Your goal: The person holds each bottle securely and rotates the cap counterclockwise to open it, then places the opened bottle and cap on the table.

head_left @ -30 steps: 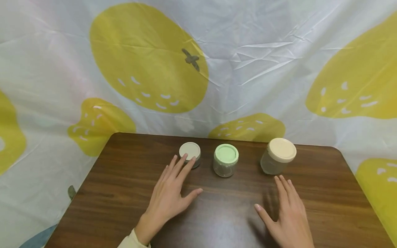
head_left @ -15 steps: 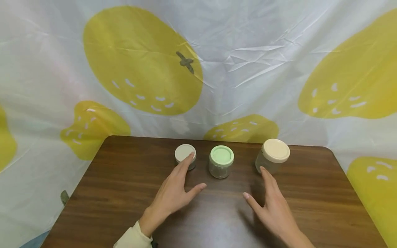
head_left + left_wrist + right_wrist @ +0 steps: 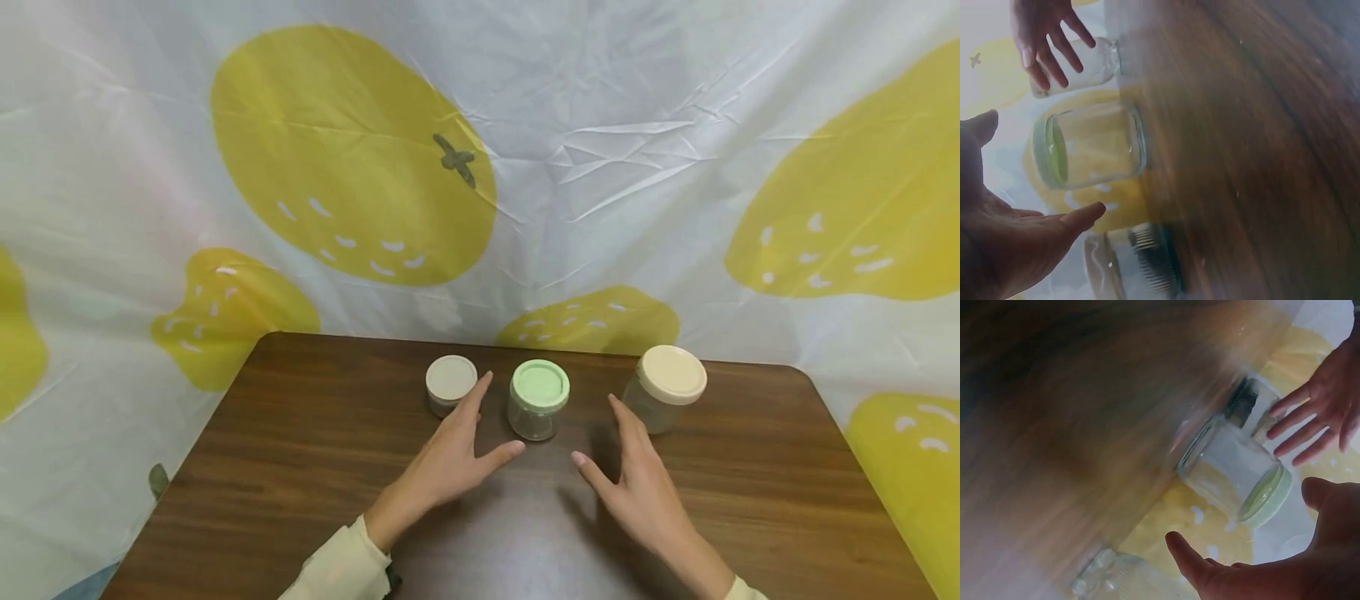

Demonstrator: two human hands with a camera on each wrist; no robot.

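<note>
In the head view, a clear glass jar with a green lid (image 3: 539, 386) stands upright between my two hands. My left hand (image 3: 446, 462) is on its near left side, fingers extended and thumb spread, apart from the jar. Opposite it, my right hand (image 3: 641, 487) is held the same way with nothing in its grasp. A shorter jar with a pale grey lid (image 3: 450, 377) stands beyond the left fingertips; something dark and ridged (image 3: 1150, 259) shows in it in the left wrist view. The right fingers overlap the tall jar with a cream lid (image 3: 672, 375), hiding part of its glass.
The jars stand in a row near the far edge of a brown wood-grain table (image 3: 300, 433). Right behind that edge hangs a white cloth (image 3: 600, 83) printed with large yellow fruit.
Both hands have moved inward, the left one rightward and the right one leftward, to either side of the green-lidded jar. The jars have stayed in place on the table.
</note>
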